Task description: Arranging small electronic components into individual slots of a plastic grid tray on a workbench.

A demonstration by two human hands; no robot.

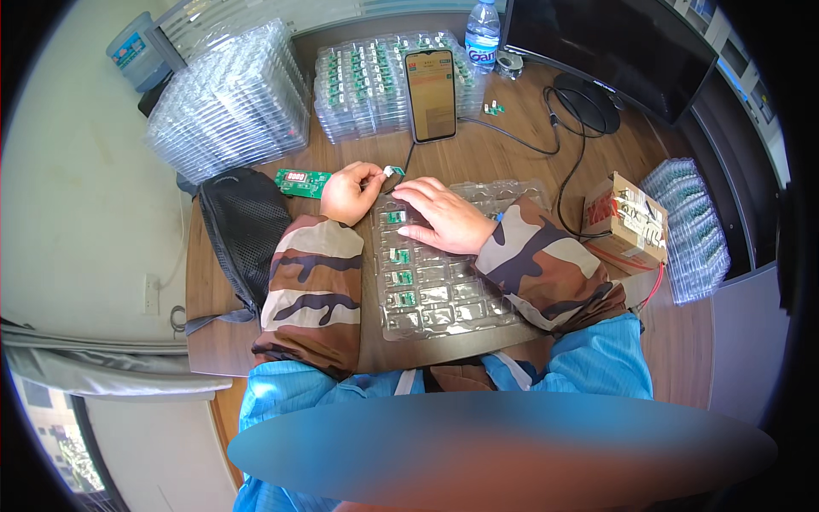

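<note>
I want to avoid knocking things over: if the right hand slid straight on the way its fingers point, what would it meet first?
The right hand lies on the clear plastic tray, fingers pointing to the person's left. Straight on, it would probably first meet the small green board in the tray's top-left pocket, then the left hand; depth is unclear.

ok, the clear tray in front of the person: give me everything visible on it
The clear plastic blister tray lies flat on the wooden desk, right before the person. It is thin, glossy and see-through, moulded into rows of small pockets. Its left column holds several small green circuit boards; most other pockets look empty. The right hand rests palm down on its upper part, and the right camouflage sleeve crosses its right edge. The left hand sits just beyond its top left corner, pinching a small part.
</note>
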